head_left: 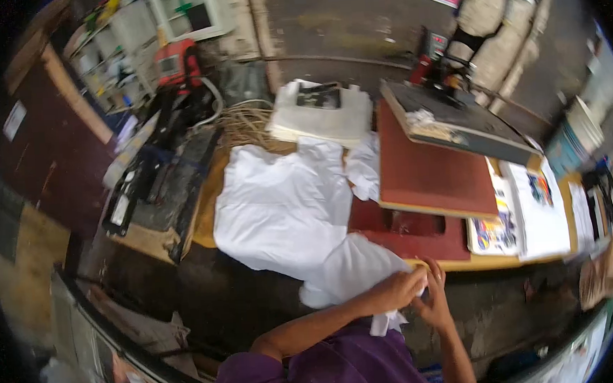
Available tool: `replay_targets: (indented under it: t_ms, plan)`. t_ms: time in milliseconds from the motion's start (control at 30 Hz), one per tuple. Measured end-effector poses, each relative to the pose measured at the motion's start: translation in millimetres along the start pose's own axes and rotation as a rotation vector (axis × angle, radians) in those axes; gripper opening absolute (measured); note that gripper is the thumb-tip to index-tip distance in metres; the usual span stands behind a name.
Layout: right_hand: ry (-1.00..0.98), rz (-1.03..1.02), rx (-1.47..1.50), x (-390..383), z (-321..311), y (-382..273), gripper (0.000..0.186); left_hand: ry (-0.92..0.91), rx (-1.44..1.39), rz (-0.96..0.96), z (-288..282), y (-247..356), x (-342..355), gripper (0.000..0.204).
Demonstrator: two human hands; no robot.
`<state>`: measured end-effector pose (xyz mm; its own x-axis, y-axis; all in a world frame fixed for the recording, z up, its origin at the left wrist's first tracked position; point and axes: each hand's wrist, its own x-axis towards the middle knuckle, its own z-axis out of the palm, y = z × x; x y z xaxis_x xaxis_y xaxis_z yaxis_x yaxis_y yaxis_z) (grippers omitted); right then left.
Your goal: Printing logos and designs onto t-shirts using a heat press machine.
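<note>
White cloth, apparently a T-shirt [272, 200], is spread on the table and hangs over its front edge toward me. Its near part [357, 267] runs to my hands, and a small white end dangles below them. My left hand [405, 289] is closed in a pinch on this cloth. My right hand [434, 301] meets it at the fingertips, thumb and fingers drawn together at the same spot. What lies between the right fingers is hidden. Just beyond my hands stands a heat press with a red-brown lower plate [432, 173] and a dark upper plate [456, 115].
A white folded stack [323, 117] lies at the back beside coiled rope [243, 125]. Printed sheets [543, 208] rest right of the press, near a bucket [575, 136]. Dark equipment [169, 179] stands on the left, with a red device [178, 64] behind it.
</note>
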<state>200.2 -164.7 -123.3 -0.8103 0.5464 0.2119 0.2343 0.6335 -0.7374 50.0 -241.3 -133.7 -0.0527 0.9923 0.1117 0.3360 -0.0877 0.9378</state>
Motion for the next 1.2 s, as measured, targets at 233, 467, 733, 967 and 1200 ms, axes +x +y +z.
replay_targets:
  t_ms: [233,467,733,967,1200]
  plan:
    - [-0.056,0.07,0.145,43.5,-41.4,-31.6,0.015,0.224,-0.315,0.075,-140.2,48.5,-21.4,0.01]
    - [0.058,0.04,0.466,57.5,-65.9,-65.9,0.011,0.202,-0.311,-0.121,-141.5,83.1,-37.9,0.011]
    - [-0.176,-0.277,0.212,43.9,-110.8,-80.1,0.015,0.301,-0.394,-0.03,-126.0,116.6,-53.7,0.011]
    - [0.423,-0.434,-0.178,20.4,-159.0,-80.5,0.032,0.042,-0.38,0.012,-38.7,175.4,-67.2,0.01]
    - [0.7,-0.428,-0.632,13.2,-187.7,-75.2,0.041,-0.165,-0.143,0.358,40.0,178.0,-27.2,0.022]
